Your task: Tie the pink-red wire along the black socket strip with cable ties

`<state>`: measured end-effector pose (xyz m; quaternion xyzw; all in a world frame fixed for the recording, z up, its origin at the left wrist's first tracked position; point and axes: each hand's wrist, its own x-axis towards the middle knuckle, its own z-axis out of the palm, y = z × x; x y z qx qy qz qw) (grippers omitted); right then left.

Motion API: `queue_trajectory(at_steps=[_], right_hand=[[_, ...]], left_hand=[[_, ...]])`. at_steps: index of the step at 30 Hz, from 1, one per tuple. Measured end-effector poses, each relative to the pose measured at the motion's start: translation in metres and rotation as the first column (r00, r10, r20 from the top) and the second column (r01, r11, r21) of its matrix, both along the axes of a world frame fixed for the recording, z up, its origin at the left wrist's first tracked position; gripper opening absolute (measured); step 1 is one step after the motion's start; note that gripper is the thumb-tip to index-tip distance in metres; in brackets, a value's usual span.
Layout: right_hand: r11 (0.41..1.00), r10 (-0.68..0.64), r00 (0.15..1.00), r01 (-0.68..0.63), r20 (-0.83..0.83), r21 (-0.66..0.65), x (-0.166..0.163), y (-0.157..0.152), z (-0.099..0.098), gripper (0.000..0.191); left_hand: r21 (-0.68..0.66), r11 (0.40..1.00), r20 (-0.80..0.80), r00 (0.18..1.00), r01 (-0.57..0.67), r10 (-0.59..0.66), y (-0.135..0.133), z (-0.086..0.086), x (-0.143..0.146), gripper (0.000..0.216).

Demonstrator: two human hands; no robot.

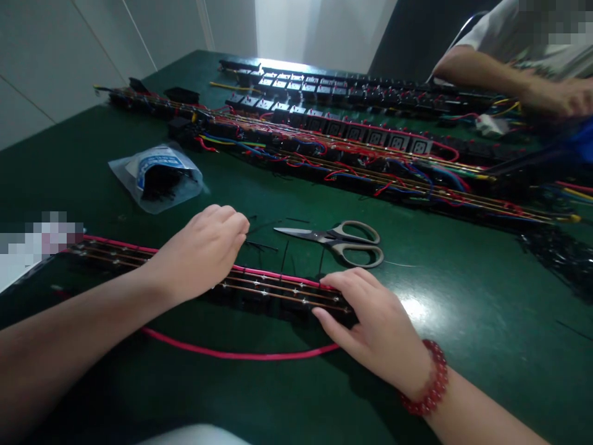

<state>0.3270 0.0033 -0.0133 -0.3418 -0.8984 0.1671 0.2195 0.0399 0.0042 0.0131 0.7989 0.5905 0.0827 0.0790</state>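
A long black socket strip (278, 295) with copper-coloured rods and solder points lies across the table in front of me. Along its far edge runs a pink-red wire (264, 272), and a loop of such wire bows out on the near side. My left hand (206, 250) is closed in a fist above the strip's middle; what its fingers hold is hidden. My right hand (365, 315) grips the strip's right end, thumb on the near side and fingers by the wire. Thin black cable ties (284, 262) stick up from the strip between my hands.
Scissors (333, 238) lie just beyond the strip, near loose black ties (262, 245). A plastic bag (157, 176) of black ties sits at left. Several wired socket strips (324, 145) stretch across the back. A co-worker's arm (500, 77) is at upper right.
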Motion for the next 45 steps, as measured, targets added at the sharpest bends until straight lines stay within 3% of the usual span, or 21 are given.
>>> queue_trajectory(at_steps=[5, 10, 19, 26, 29, 34, 42, 45], right_hand=[[1.000, 0.008, 0.999, -0.009, -0.047, -0.008, 0.002, 0.000, -0.001, 0.020], [1.000, -0.006, 0.979, 0.007, -0.205, 0.005, 0.005, -0.002, -0.003, 0.015], [0.998, -0.050, 0.955, 0.036, -0.292, -0.053, 0.005, -0.002, -0.004, 0.005], [0.997, -0.072, 0.928, 0.063, -0.367, -0.034, 0.006, -0.002, -0.008, 0.013], [0.988, -0.146, 0.890, 0.106, -0.432, -0.114, 0.004, -0.009, -0.004, 0.015], [0.929, -0.277, 0.813, 0.090, -0.512, -0.360, -0.001, -0.023, 0.003, 0.019], [0.856, -0.400, 0.682, 0.040, -0.612, -0.515, -0.004, -0.023, -0.002, 0.016], [0.863, -0.414, 0.625, 0.040, -0.661, -0.503, -0.004, -0.022, -0.003, 0.016]], left_hand=[[-0.013, 0.989, 0.107, 0.983, 0.148, -0.146, -0.018, 0.014, 0.042, 0.025], [-0.142, 0.966, 0.280, 0.945, 0.218, -0.172, -0.024, 0.006, 0.069, 0.017], [0.070, 0.956, 0.367, 0.884, 0.285, -0.290, -0.026, -0.012, 0.066, 0.012], [0.146, 0.930, 0.356, 0.859, 0.337, -0.367, -0.026, -0.015, 0.066, 0.011], [0.181, 0.917, 0.311, 0.864, 0.355, -0.396, -0.026, -0.017, 0.066, 0.014], [0.207, 0.902, 0.256, 0.868, 0.380, -0.425, -0.026, -0.019, 0.065, 0.013], [0.211, 0.888, 0.211, 0.868, 0.408, -0.449, -0.027, -0.019, 0.064, 0.011], [0.199, 0.891, 0.188, 0.876, 0.408, -0.444, -0.027, -0.017, 0.064, 0.011]])
